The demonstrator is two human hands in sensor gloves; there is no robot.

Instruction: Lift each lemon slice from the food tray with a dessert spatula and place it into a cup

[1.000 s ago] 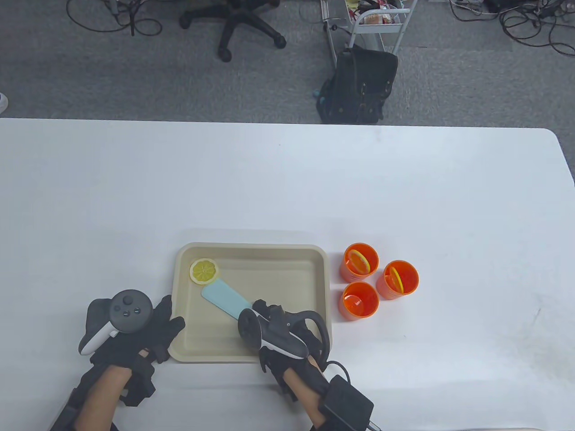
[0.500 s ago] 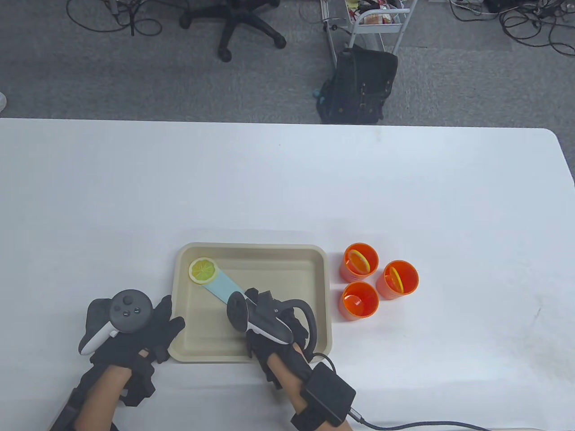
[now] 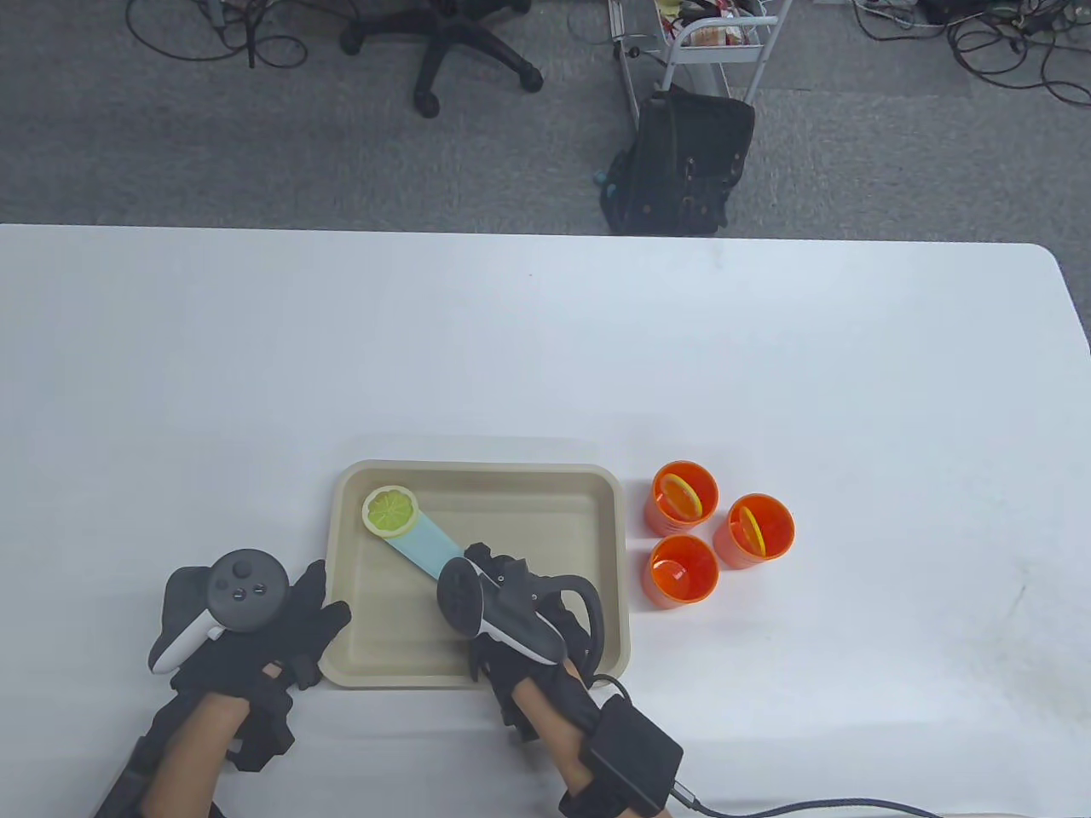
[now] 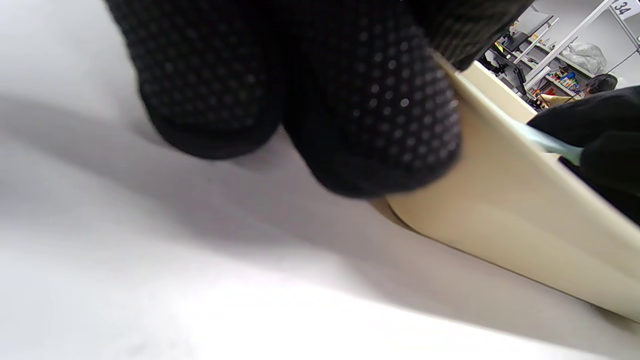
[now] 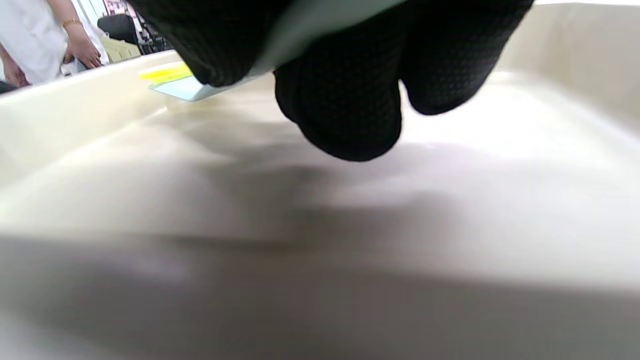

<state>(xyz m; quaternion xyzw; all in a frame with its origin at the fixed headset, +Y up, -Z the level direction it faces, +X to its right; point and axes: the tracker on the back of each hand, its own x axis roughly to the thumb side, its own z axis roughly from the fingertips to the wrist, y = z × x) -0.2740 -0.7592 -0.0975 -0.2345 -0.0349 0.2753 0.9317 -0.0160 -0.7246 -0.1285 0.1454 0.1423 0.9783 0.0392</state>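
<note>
A lemon slice (image 3: 389, 510) lies on the tip of a light blue dessert spatula (image 3: 424, 548) in the far left corner of the beige food tray (image 3: 597, 511). My right hand (image 3: 511, 601) grips the spatula's handle over the tray; the right wrist view shows its fingers (image 5: 345, 100) curled round the handle above the tray floor (image 5: 450, 200), with the spatula's blade (image 5: 182, 87) and the lemon slice (image 5: 165, 73) far off. My left hand (image 3: 294, 626) rests flat against the tray's near left corner, fingers (image 4: 370, 115) touching the tray wall (image 4: 500, 200). Three orange cups (image 3: 682, 498) (image 3: 760, 530) (image 3: 683, 570) stand right of the tray.
Two of the orange cups hold a lemon slice standing on edge; the nearest one's content is unclear. Past the table's far edge are a black backpack (image 3: 682, 162), an office chair base (image 3: 452, 51) and a metal cart (image 3: 716, 43). A cable runs from my right wrist pack (image 3: 635, 758).
The spatula blade slid toward the far left corner and under the lemon slice; the slice now sits on the blade, shifted slightly. My right hand moved left. The left hand stayed put.
</note>
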